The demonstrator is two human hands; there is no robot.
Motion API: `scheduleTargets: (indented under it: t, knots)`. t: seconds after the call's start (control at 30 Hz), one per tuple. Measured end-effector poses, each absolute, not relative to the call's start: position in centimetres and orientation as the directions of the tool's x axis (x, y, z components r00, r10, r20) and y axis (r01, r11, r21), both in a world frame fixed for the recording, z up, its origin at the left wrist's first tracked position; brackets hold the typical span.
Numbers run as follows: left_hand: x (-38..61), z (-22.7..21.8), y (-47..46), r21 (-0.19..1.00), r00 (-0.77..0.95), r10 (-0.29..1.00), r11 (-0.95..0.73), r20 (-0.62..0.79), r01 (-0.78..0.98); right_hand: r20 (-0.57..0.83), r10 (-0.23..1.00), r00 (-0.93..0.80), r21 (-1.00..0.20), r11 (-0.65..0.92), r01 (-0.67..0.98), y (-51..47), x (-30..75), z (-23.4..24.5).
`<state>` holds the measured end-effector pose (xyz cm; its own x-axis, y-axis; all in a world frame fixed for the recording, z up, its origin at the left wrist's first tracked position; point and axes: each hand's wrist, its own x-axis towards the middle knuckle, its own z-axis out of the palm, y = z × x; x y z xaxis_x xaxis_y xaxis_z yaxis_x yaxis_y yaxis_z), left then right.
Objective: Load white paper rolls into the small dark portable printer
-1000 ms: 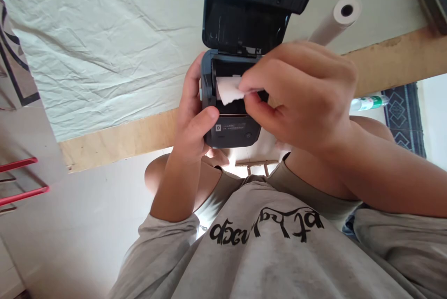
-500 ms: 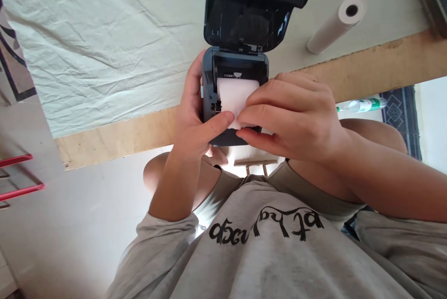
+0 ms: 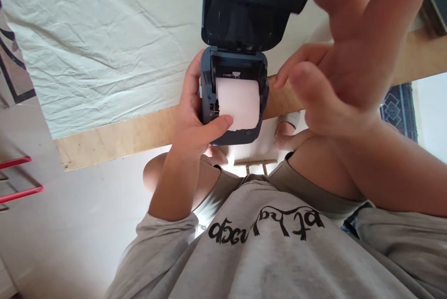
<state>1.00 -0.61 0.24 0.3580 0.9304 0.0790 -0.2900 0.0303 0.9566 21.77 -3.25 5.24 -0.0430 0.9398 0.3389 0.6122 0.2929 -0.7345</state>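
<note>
A small dark printer [image 3: 209, 84] sits at the wooden table edge with its lid [image 3: 251, 5] swung up and open. A white paper roll [image 3: 239, 103] lies in its bay, the loose end drawn down over the front lip. My left hand [image 3: 190, 117] grips the printer's left side, thumb pressed on the paper's lower left corner. My right hand [image 3: 342, 71] is raised to the right of the printer, slightly blurred, fingers apart and holding nothing, its upper part close to the lid's right edge.
A creased pale cloth [image 3: 87, 33] covers the table, with a bare wooden strip [image 3: 115, 136] along its near edge. Red bars [image 3: 21, 178] show at the far left and a patterned rug [image 3: 398, 108] at the right. My grey shirt fills the bottom.
My right hand let go of the paper end and rose up to the right, toward the lid. The paper now lies flat over the front lip under my left thumb.
</note>
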Motion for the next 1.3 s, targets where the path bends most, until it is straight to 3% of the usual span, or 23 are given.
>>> scheduleTargets:
  t: [0.17,0.3,0.4,0.5,0.57,0.73,1.3]
  knots:
    - [0.5,0.0,-0.4,0.954,0.390,0.917,0.038,0.085,-0.298,0.412,0.911,0.024,-0.835,0.367,0.410,-3.0,21.3,5.0]
    - [0.5,-2.3,0.6,0.934,0.401,0.894,-0.053,0.202,-0.352,0.347,0.925,-0.153,-0.760,0.373,0.532,-2.4,21.4,4.4]
    - [0.7,-2.3,0.7,0.910,0.386,0.883,-0.098,0.267,-0.403,0.250,0.926,-0.281,-0.786,0.364,0.499,-2.1,21.3,3.8]
    - [1.0,-0.4,-0.1,0.925,0.407,0.899,0.005,0.162,-0.379,0.170,0.930,-0.326,-0.853,0.305,0.423,-1.8,21.0,3.4]
    - [1.1,0.7,-0.5,0.939,0.422,0.906,0.128,0.021,-0.321,0.150,0.931,-0.333,-0.879,0.280,0.387,-1.7,20.9,3.3]
    - [1.0,0.0,-0.4,0.939,0.376,0.924,0.062,0.074,-0.337,0.121,0.936,-0.330,-0.914,0.234,0.330,-1.5,20.9,3.2]
    - [1.6,1.2,-1.1,0.937,0.317,0.948,0.120,-0.011,-0.327,0.095,0.945,-0.313,-0.874,0.230,0.428,-1.5,20.7,3.2]
